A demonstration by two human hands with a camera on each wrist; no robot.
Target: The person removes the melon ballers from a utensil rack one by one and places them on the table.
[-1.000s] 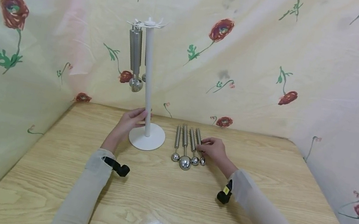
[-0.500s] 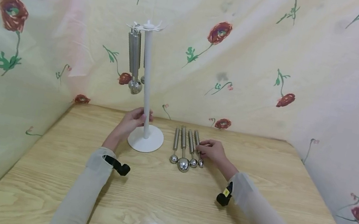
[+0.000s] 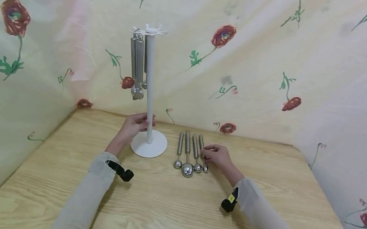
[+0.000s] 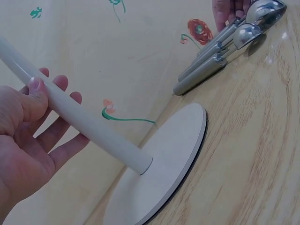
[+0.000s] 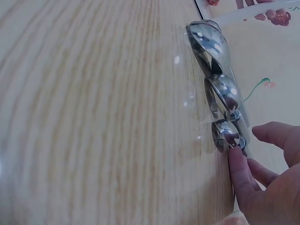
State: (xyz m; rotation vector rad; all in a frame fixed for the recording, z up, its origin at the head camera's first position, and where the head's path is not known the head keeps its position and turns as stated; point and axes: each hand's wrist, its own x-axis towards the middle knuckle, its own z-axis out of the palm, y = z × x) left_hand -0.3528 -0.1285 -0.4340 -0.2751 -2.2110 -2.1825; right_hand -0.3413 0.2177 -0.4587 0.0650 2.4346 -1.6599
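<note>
A white utensil stand [image 3: 150, 96] with a round base [image 4: 164, 154] stands left of centre. My left hand [image 3: 133, 124] holds its pole [image 4: 103, 126] low down, thumb on one side and fingers behind. Several steel utensils [image 3: 138, 61] with rounded ends hang from the hooked top [image 3: 151, 31]. Right of the base, several metal scoops lie side by side, handles toward the wall; the biggest scoop [image 3: 187, 169] is among them. Fingers of my right hand [image 3: 219, 155] touch the rightmost small scoop [image 5: 226, 134]; one finger [image 5: 239, 171] meets its neck, another is raised, apart from the bowl.
A wooden table [image 3: 168, 202] meets a flower-printed cloth [image 3: 255, 82] at the back and both sides. The hanging utensils are above and left of the stand's base. Dark wrist cameras sit below both hands.
The head view has shifted slightly, so the scene sits a little lower. The hanging utensils have turned slightly, showing their handles more spread. Both hands keep their places.
</note>
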